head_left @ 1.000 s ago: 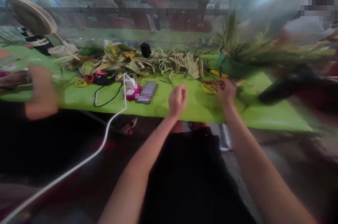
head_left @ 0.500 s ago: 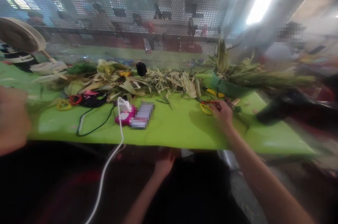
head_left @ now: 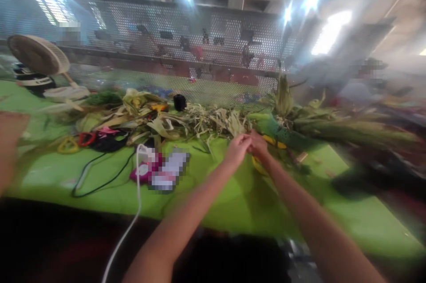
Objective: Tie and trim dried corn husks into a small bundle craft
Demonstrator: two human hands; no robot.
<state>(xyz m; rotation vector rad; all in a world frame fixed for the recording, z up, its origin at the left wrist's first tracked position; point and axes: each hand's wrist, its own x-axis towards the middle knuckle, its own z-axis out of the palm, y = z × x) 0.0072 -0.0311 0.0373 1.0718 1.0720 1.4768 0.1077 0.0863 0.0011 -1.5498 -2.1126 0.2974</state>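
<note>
Near edge: dark and blurred below the table [head_left: 206,203]; clothing and floor hard to separate. White cord [head_left: 138,198] drops over the edge, cut off at the bottom. Far left, another person's arm [head_left: 11,145], cropped by the frame; its hand not made out.

Mid-table, left: pixelated phone [head_left: 171,169] beside a pink socket [head_left: 140,175], white plug [head_left: 146,154] in it. Left of these, a thin black cord [head_left: 123,174], then yellow and red loops [head_left: 69,145] and a black bundle [head_left: 108,141], contents unclear.

Centre right: left hand [head_left: 237,152] and right hand [head_left: 260,146] together, fingertips meeting, fingers drawn in narrow. Cannot tell whether anything is held between them; blur hides it. A yellow-handled tool [head_left: 258,166] lies just under the right hand, partly covered by it. Right: long dark object [head_left: 356,181], smeared, unidentified.

Beyond the hands: husks [head_left: 199,123] heaped along the far side; green pot [head_left: 276,128] to the right, leaves hiding its rim. Small black box [head_left: 179,102] behind the heap. Far left, fan [head_left: 38,54]. Farthest, mesh screen [head_left: 206,47]; shapes through it indistinct.
</note>
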